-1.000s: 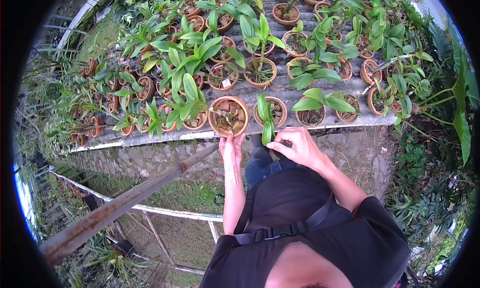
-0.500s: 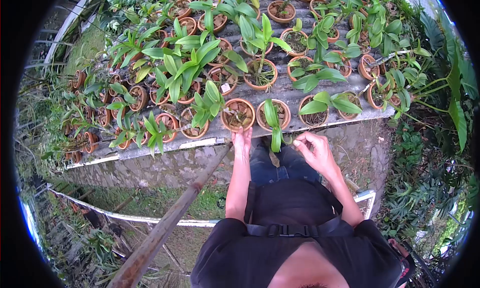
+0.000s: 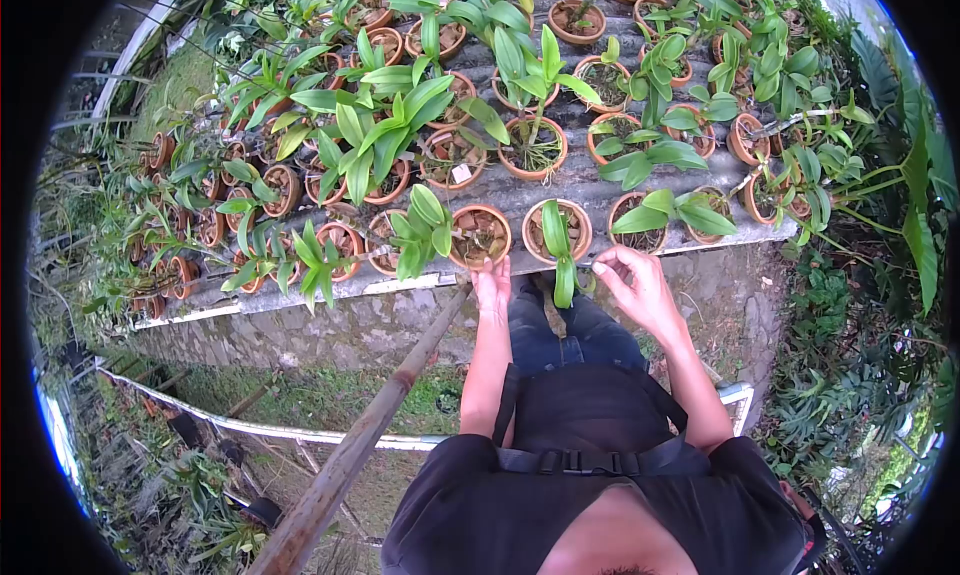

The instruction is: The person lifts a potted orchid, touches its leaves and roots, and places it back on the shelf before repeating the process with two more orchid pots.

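Left hand (image 3: 491, 287) grips near side of round terracotta pot (image 3: 508, 239), presumably for steadiness; right hand (image 3: 636, 287) curled beside long green leaf (image 3: 564, 281), cannot tell if pinching

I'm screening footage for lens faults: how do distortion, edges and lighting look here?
Head view: fisheye distortion appears to bow the white railing; black fills the corners; blue fringing marks the left edge; light looks diffuse, the upper-right edge washed out.
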The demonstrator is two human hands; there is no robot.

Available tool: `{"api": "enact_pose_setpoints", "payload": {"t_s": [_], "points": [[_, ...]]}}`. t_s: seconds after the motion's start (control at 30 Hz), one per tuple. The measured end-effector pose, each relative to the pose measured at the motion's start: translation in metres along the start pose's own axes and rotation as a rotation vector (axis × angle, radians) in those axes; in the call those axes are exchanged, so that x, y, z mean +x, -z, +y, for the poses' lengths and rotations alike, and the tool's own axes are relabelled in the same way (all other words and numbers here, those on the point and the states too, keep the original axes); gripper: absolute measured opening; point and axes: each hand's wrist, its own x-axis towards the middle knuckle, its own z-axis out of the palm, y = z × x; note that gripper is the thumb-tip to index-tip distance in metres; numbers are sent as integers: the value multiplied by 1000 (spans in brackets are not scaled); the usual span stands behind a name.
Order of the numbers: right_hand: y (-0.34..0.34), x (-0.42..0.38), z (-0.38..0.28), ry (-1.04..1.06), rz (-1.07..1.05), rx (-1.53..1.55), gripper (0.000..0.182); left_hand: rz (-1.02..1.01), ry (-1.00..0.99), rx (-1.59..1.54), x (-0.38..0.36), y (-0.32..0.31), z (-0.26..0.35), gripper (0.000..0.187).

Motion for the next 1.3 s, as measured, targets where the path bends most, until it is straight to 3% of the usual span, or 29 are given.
{"api": "enact_pose_setpoints", "payload": {"t_s": [0.27, 0.33, 0.57, 0.63, 0.77, 0.83, 0.93, 1.1, 1.3], "points": [[-7, 68, 7, -69, 7, -3, 15, -45, 65, 65, 18, 5, 9, 43], [-13, 100, 23, 35, 86, -106, 18, -30, 62, 96, 20, 2, 11, 43], [-50, 228, 96, -276, 225, -166, 30, 2, 24, 150, 10, -8, 9, 40], [-56, 246, 120, -337, 233, -95, 28, 16, 9, 198, 0, -14, 10, 37], [-63, 285, 171, -545, 274, 408, 14, 20, -21, 239, -10, -19, 11, 36], [-66, 297, 175, -631, 414, 330, 22, 1, -25, 239, -5, -15, 11, 39], [-84, 335, 219, -536, 563, 296, 23, -12, -13, 267, -3, -11, 13, 42], [-92, 375, 247, -468, 320, 223, 31, -19, -58, 363, -23, -24, 15, 41], [-97, 386, 224, -556, 267, 185, 38, 10, -63, 347, -19, -20, 15, 41]]}}
